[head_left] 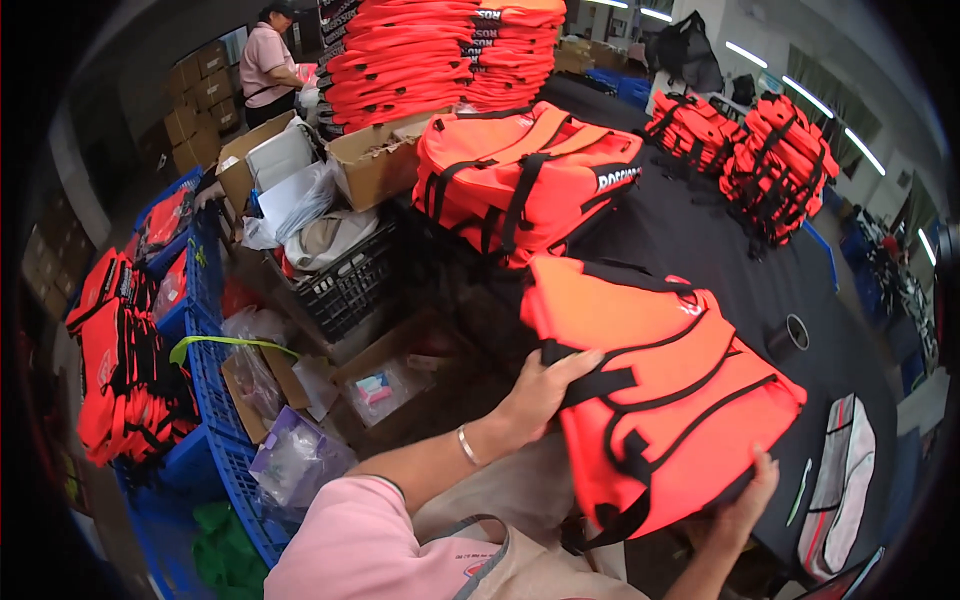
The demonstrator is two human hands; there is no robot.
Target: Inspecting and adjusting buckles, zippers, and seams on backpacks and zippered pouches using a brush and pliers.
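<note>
Centrally, low in the frame, an orange life vest (pixel 660 400) with black straps is held tilted over the edge of the black surface (pixel 700 240). The left hand (pixel 540 392) grips its left edge, fingers (pixel 580 362) curled over a strap; the right hand (pixel 748 500) clasps its lower right corner. Just above lies another orange vest (pixel 520 180). Folded vests are stacked at upper centre (pixel 430 50); a blue crate (pixel 215 400) sits lower left.

Strip ceiling lights (pixel 806 95) glow above a black worktable (pixel 700 235), blue crates (pixel 215 375) and stacked cardboard boxes (pixel 200 105).
</note>
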